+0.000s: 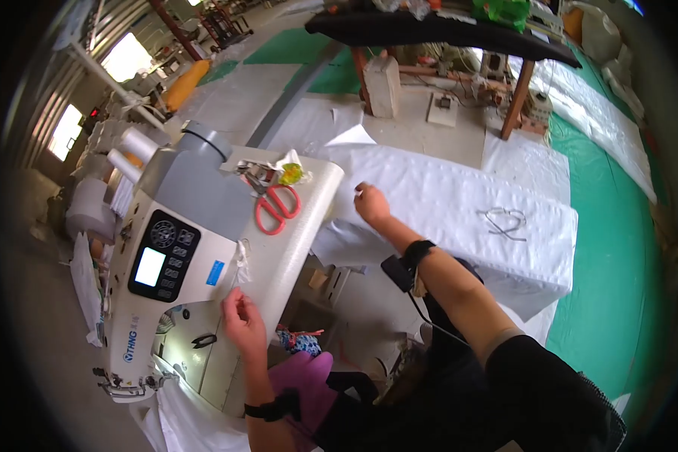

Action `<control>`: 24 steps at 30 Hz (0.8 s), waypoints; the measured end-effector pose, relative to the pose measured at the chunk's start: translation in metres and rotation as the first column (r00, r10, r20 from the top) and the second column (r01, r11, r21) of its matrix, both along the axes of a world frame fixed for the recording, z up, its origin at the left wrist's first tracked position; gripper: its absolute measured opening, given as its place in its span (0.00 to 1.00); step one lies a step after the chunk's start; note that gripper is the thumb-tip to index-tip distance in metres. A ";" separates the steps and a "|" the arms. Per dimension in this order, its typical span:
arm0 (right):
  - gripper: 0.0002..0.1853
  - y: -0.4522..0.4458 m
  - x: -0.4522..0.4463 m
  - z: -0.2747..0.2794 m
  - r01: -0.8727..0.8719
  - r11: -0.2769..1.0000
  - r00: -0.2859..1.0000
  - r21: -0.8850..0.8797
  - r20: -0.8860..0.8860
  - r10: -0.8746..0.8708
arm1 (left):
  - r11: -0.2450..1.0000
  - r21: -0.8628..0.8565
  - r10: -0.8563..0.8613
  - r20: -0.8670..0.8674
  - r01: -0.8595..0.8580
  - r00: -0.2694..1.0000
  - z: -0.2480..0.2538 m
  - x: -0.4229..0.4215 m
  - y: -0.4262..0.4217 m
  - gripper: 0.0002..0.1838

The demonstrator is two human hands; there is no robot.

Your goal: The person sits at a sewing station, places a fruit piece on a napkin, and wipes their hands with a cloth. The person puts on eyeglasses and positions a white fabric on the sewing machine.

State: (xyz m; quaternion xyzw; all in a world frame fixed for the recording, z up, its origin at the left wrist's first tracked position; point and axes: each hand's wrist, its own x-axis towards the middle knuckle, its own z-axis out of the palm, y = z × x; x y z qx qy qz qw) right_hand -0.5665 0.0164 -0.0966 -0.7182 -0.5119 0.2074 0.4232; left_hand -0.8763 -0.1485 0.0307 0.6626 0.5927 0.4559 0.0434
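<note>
My left hand (245, 320) is over the sewing machine table (294, 248), beside the machine's arm. Its fingers are pinched together, and whatever may be between them is too small to make out. A small white scrap (242, 260) lies just beyond its fingertips. My right hand (371, 203) hovers by the near end of a long stack of white fabric (437, 184), fingers curled in. Whether it grips anything is hidden. Red-handled scissors (277, 211) lie on the table between the hands. Black thread snips (203, 341) rest near the needle area of the sewing machine (173, 248).
A bent wire-like loop (505, 224) lies on the fabric stack. A yellow-green wrapper (290, 174) and metal parts sit behind the scissors. White fabric (184, 414) hangs below the machine head. A black-topped bench (444, 32) stands beyond, with green floor covering (599, 264) at right.
</note>
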 end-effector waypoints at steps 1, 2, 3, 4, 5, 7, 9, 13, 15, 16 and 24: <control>0.12 -0.013 -0.010 -0.023 -0.058 0.998 0.998 -0.022 -0.037 0.057 | 1.000 -0.012 0.011 -0.016 -0.011 1.000 0.000 -0.002 0.000 0.13; 0.12 -0.028 -0.021 -0.044 -0.114 0.992 0.991 -0.047 -0.079 0.110 | 0.999 -0.030 0.020 -0.033 -0.021 0.999 -0.001 -0.003 0.000 0.14; 0.13 -0.047 -0.033 -0.053 -0.168 0.979 0.983 -0.113 -0.100 0.157 | 0.998 -0.050 0.033 0.000 -0.033 0.999 0.000 0.000 -0.001 0.16; 0.13 -0.067 -0.047 -0.061 -0.225 0.958 0.970 -0.179 -0.130 0.204 | 0.996 -0.091 0.020 -0.021 -0.022 1.000 0.001 0.001 -0.004 0.16; 0.14 -0.081 -0.060 -0.078 -0.303 0.924 0.951 -0.235 -0.141 0.276 | 0.996 -0.085 0.028 -0.055 -0.032 0.998 0.002 0.002 -0.003 0.16; 0.15 -0.109 -0.079 -0.105 -0.371 0.878 0.926 -0.301 -0.184 0.329 | 0.998 -0.057 0.026 -0.127 -0.034 0.992 0.001 0.000 0.000 0.16; 0.14 -0.134 -0.090 -0.119 -0.531 0.703 0.832 -0.473 -0.133 0.538 | 0.997 -0.072 0.022 -0.138 -0.032 0.990 0.000 -0.003 0.003 0.16; 0.15 -0.169 -0.068 -0.131 -0.685 0.425 0.658 -0.592 -0.251 0.710 | 0.993 -0.080 0.068 -0.161 -0.081 0.985 0.001 0.000 0.001 0.17; 0.14 -0.178 -0.059 -0.139 -0.641 0.443 0.669 -0.627 -0.173 0.723 | 0.995 -0.058 0.067 -0.170 -0.078 0.983 0.003 0.002 0.003 0.17; 0.14 -0.173 -0.059 -0.142 -0.640 0.448 0.671 -0.624 -0.172 0.721 | 0.996 -0.051 0.068 -0.165 -0.077 0.984 0.003 0.005 0.002 0.17; 0.12 -0.076 -0.047 -0.064 -0.372 0.922 0.905 -0.108 -0.263 0.334 | 0.995 -0.079 0.051 -0.133 -0.062 0.990 0.005 0.007 0.000 0.17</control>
